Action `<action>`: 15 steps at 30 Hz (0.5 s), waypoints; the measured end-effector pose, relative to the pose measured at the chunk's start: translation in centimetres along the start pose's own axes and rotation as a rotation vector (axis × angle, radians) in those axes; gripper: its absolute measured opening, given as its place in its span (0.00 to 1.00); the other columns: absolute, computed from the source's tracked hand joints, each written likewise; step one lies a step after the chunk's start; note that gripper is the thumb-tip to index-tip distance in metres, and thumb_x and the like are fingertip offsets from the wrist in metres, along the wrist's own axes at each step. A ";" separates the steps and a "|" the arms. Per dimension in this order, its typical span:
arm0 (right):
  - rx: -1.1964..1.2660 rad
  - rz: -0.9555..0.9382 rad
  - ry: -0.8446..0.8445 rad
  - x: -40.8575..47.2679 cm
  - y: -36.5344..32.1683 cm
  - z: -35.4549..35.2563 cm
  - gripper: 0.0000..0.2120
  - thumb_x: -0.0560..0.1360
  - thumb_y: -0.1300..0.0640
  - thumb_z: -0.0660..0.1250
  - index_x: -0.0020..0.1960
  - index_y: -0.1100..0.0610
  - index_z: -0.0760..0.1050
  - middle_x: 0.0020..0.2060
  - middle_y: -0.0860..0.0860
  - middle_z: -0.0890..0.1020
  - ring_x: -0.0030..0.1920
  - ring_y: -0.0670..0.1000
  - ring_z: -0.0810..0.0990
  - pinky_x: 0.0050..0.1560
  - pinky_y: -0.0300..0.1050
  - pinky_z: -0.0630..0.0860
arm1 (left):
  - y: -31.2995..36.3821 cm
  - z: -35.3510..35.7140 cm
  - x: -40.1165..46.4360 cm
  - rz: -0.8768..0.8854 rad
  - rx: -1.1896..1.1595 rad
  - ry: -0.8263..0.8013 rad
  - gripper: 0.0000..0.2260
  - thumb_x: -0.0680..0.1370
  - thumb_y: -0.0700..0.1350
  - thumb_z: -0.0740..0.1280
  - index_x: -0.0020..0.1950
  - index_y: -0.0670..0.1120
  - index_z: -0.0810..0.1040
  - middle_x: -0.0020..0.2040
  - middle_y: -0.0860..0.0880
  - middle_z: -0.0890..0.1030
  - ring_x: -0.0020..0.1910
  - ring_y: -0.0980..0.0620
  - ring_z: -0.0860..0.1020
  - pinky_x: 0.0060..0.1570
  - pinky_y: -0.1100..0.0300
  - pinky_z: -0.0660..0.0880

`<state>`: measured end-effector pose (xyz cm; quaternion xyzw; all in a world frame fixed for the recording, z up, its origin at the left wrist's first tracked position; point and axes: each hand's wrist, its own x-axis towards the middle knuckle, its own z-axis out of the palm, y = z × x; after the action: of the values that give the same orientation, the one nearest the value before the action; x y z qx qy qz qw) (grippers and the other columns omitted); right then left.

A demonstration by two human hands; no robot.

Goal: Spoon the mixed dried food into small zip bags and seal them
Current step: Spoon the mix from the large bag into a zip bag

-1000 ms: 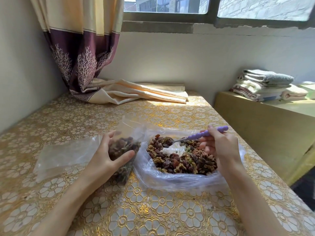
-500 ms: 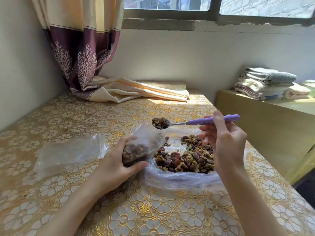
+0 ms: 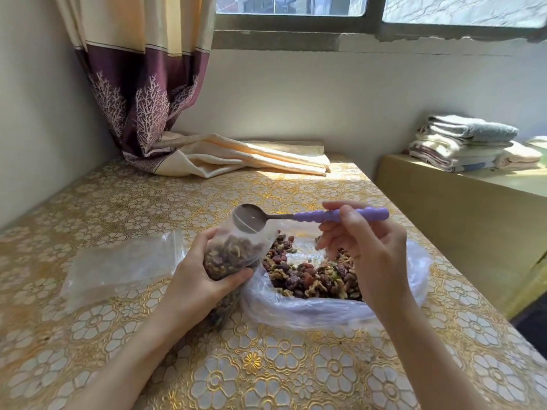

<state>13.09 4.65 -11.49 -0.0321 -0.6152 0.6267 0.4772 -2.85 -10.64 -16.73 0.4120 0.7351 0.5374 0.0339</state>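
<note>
The left hand (image 3: 204, 276) is curled round the small zip bag (image 3: 236, 253), thumb on the near side and fingers behind, holding it upright just above the worktop (image 3: 148, 202) with its mouth open to the spoon. The bag is already more than half full of dried food (image 3: 231, 255). The right hand (image 3: 367, 247) pinches the purple handle of the spoon (image 3: 296, 216) between thumb and fingers; the bowl is turned on its side at the bag's mouth and looks empty.

The small bag is thin, soft film: it has no stiffness of its own and takes its shape from the filling and from the palm around it. It should be light but growing heavier. The best hold seems to be where the left hand has it, round the filled belly, since a grip on the limp upper lip would fold the opening shut. The film is likely slippery, so a wrapped grip suits it better than a pinch.

Just to the right of the left hand, under the right hand, lies the big open bag (image 3: 325, 309) with the loose nuts and dried fruit (image 3: 310, 276), small hard pieces that roll and spill easily. To the left of the left hand some empty bags (image 3: 118, 261) lie flat.
</note>
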 end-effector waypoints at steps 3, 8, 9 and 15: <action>0.052 0.025 0.108 0.4 0.1 -0.7 0.09 0.76 0.62 0.60 0.44 0.63 0.78 0.34 0.57 0.84 0.27 0.50 0.77 0.26 0.38 0.73 | 0.0 0.0 0.1 0.003 -0.044 0.020 0.29 0.58 0.58 0.75 0.57 0.62 0.69 0.49 0.57 0.80 0.46 0.64 0.79 0.43 0.71 0.75; 0.025 0.078 0.335 1.3 0.5 -2.4 0.11 0.79 0.61 0.60 0.41 0.60 0.79 0.32 0.58 0.81 0.25 0.49 0.74 0.25 0.39 0.70 | -0.1 0.0 0.1 -0.005 -0.057 0.046 0.26 0.60 0.57 0.73 0.56 0.61 0.70 0.49 0.55 0.80 0.45 0.63 0.80 0.41 0.69 0.76; 0.003 0.092 0.385 1.4 0.6 -2.7 0.11 0.79 0.60 0.61 0.41 0.59 0.78 0.30 0.55 0.81 0.24 0.48 0.74 0.24 0.38 0.69 | -0.1 0.0 0.1 -0.007 -0.053 0.052 0.25 0.60 0.56 0.73 0.54 0.62 0.70 0.49 0.55 0.81 0.45 0.63 0.80 0.41 0.69 0.76; -0.220 0.197 0.461 2.4 0.9 -5.4 0.13 0.79 0.57 0.61 0.38 0.61 0.76 0.30 0.54 0.84 0.24 0.46 0.73 0.22 0.36 0.69 | 0.0 -0.1 0.0 -0.036 -0.030 0.034 0.23 0.60 0.59 0.72 0.52 0.66 0.69 0.48 0.54 0.81 0.43 0.63 0.80 0.41 0.66 0.75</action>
<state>14.61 10.36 -12.22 -0.2853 -0.5483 0.5758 0.5352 -2.91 -10.70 -16.68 0.3888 0.7349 0.5544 0.0372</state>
